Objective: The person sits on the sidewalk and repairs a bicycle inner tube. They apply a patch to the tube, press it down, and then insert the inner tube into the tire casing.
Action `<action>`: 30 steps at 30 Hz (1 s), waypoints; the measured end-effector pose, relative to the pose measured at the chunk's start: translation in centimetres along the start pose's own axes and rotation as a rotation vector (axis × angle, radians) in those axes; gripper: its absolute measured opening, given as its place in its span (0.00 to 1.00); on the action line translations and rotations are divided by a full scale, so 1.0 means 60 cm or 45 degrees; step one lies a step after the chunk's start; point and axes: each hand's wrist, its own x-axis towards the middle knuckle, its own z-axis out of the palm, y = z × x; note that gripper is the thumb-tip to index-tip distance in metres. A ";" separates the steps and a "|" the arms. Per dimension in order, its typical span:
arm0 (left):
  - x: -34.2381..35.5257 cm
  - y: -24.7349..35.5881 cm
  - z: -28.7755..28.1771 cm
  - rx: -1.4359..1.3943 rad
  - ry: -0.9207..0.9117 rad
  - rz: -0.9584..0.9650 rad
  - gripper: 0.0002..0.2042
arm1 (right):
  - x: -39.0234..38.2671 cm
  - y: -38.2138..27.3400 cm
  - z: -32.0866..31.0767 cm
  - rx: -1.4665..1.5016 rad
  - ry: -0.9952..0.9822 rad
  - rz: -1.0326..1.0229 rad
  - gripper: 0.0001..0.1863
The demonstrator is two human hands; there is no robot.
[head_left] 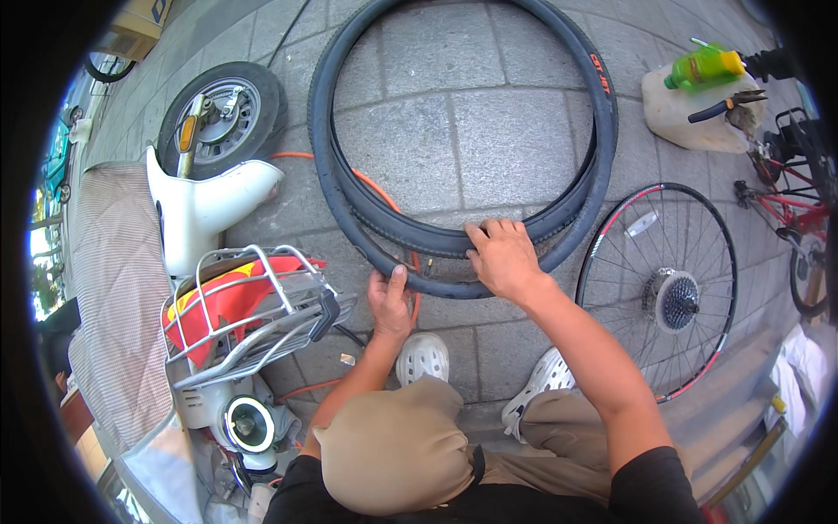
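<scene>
A large black bicycle tyre (606, 131) with red lettering stands or leans in front of me, its far part cut off by the upper edge. Toward me it shows as two black bands with a gap between them. A small valve stem (429, 265) shows in that gap. My left hand (390, 301) grips the nearer band, thumb on top and fingers curled behind it. To its right, my right hand (506, 258) bends over both bands, fingers closed on the tyre; its fingertips are partly hidden.
At right lies a spoked wheel (665, 288) with a cassette; beyond it, a whitish jug (676, 118) bears pliers (724, 106) and a green bottle (703, 68). A scooter with a metal basket (253, 306) and front wheel (223, 122) stands left. An orange hose (377, 188) crosses the paving.
</scene>
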 end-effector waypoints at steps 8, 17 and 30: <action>-0.001 -0.019 -0.012 0.062 -0.080 0.001 0.15 | -0.016 0.040 -0.047 -0.179 -0.210 0.030 0.16; -0.013 -0.036 0.026 0.073 -0.152 -0.028 0.15 | -0.073 0.116 -0.088 -0.271 0.122 -0.083 0.17; -0.007 0.008 0.067 0.188 -0.016 -0.013 0.29 | -0.130 0.126 -0.117 -0.108 -0.219 -0.264 0.23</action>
